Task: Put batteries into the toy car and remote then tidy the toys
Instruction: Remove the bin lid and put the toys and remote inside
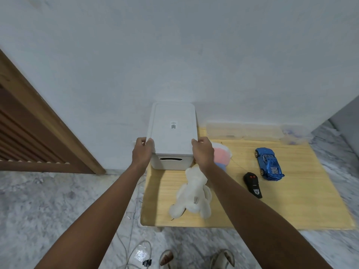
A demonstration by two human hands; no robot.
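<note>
A white storage box [171,160] with a flat lid [173,129] stands at the back left of the low wooden table [291,206]. My left hand [142,153] grips the lid's near left corner and my right hand [203,152] grips its near right corner. The blue toy car [269,164] lies on the table's right side. The black remote [252,184] lies just left of the car. A white plush toy [192,197] lies in front of the box, and a pink and blue plush [222,157] sits behind my right wrist.
Clear plastic containers [242,132] line the table's back edge by the white wall. A wooden slatted door [29,129] stands to the left. White cables [132,239] and a small plastic bag [140,255] lie on the marble floor near my feet [196,259].
</note>
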